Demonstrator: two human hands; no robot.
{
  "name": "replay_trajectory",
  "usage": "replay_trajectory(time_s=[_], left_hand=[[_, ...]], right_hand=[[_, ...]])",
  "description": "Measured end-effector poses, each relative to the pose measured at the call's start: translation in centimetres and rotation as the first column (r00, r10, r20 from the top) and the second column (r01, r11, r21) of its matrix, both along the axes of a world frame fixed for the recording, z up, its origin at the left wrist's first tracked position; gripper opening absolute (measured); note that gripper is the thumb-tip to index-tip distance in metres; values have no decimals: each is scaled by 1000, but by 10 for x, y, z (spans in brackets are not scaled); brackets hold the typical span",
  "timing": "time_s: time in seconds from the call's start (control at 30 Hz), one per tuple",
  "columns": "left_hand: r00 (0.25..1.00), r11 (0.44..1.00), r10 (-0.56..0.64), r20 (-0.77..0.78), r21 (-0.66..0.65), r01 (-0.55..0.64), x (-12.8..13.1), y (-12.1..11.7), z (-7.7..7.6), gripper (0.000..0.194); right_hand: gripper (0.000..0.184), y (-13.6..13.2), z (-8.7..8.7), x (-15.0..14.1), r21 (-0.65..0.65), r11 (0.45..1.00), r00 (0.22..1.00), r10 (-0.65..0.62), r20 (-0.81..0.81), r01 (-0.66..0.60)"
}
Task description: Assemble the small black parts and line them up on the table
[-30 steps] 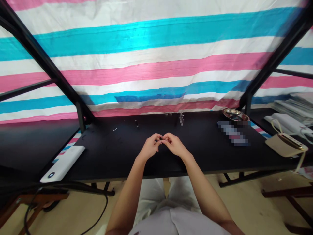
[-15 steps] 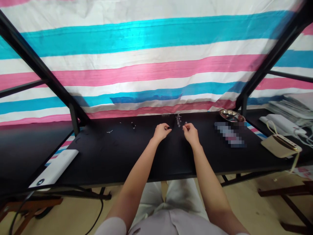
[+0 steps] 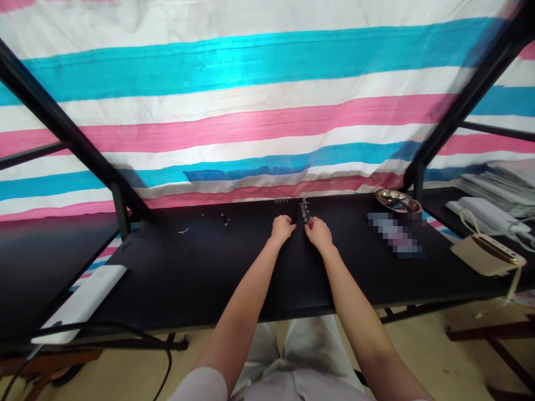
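My left hand (image 3: 283, 228) is over the middle of the black table (image 3: 200, 273), its thumb and fingers pinched together. Whatever those fingers hold is too small and hidden to name. A short way to the right, my right hand (image 3: 319, 231) has its fingertips closed at the near end of a cluster of small grey, rounded pieces (image 3: 304, 209). I cannot tell if one of these pieces is between the fingers. Beyond my left hand lies a row of tiny, thin metallic pieces (image 3: 281, 201) near the table's back edge.
On the left are a small dark piece (image 3: 224, 220), a bent white strip (image 3: 183, 231) and a white power bank-like device (image 3: 79, 303) with a cable. To the right stand a shiny metal dish (image 3: 398, 201), a blurred-out item (image 3: 395, 236) and a beige strapped device (image 3: 487, 254). Striped sheeting hangs behind.
My hands were together at mid-table, then parted and moved forward and right. The right hand has since come down to the grey cluster, closer to the left hand. The view has shifted slightly.
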State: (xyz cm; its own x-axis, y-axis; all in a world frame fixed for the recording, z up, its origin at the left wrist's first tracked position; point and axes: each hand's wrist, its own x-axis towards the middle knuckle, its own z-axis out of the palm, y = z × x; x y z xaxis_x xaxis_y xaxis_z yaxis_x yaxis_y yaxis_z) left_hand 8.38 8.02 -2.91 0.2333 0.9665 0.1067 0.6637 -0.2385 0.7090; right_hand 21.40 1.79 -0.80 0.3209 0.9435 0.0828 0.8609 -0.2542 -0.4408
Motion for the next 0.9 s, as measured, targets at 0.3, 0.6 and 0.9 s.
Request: replay_trajectory(time_s=[0.3, 0.6, 0.9], left_hand=[[999, 1000, 18, -44, 17, -18, 2, -4, 8, 18], [967, 997, 32, -254, -55, -47, -6, -21, 34, 37], [907, 965, 181, -380, -111, -239, -139, -35, 47, 31]], right_hand=[[11, 3, -20, 2, 136, 991, 1000, 4, -7, -3], [14, 1, -24, 4, 200, 980, 999, 17, -38, -9], [39, -5, -25, 11, 263, 964, 982, 76, -173, -28]])
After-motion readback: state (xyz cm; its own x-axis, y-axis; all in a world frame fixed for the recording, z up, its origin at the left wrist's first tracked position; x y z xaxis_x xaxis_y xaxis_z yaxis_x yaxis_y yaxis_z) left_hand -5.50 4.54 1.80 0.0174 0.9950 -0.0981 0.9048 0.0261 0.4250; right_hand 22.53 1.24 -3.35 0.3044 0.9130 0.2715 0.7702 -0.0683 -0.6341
